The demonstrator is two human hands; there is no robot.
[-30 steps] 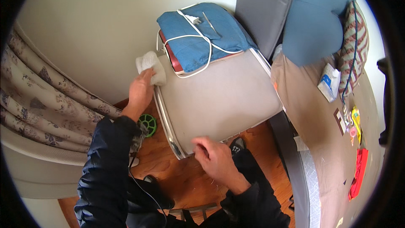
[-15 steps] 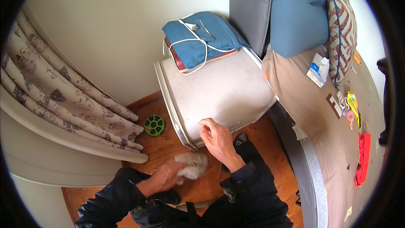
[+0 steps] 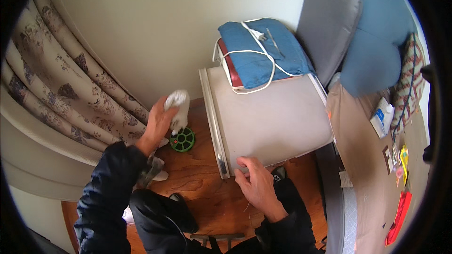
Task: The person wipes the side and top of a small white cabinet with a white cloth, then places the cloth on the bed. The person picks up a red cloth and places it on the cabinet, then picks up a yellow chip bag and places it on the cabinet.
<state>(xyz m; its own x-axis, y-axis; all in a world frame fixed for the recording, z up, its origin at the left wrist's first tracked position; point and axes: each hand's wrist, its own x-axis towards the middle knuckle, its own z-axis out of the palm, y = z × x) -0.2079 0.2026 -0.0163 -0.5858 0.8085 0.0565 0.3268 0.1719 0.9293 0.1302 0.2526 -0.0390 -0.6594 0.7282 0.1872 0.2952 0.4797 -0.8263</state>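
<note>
Left grip [image 3: 157, 125], white cloth [image 3: 178, 101] clasped inside, jutting above and below

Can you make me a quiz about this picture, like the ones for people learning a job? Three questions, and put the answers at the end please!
1. Which of the person's hands is holding the white cloth?

2. True or false: the white cord is lying on the floor.

3. Pick one. What colour is the rim of the round thing on the floor?
A) Pink
B) Green
C) White

Key:
1. The left hand.
2. False: it lies over the blue fabric.
3. B.
</note>
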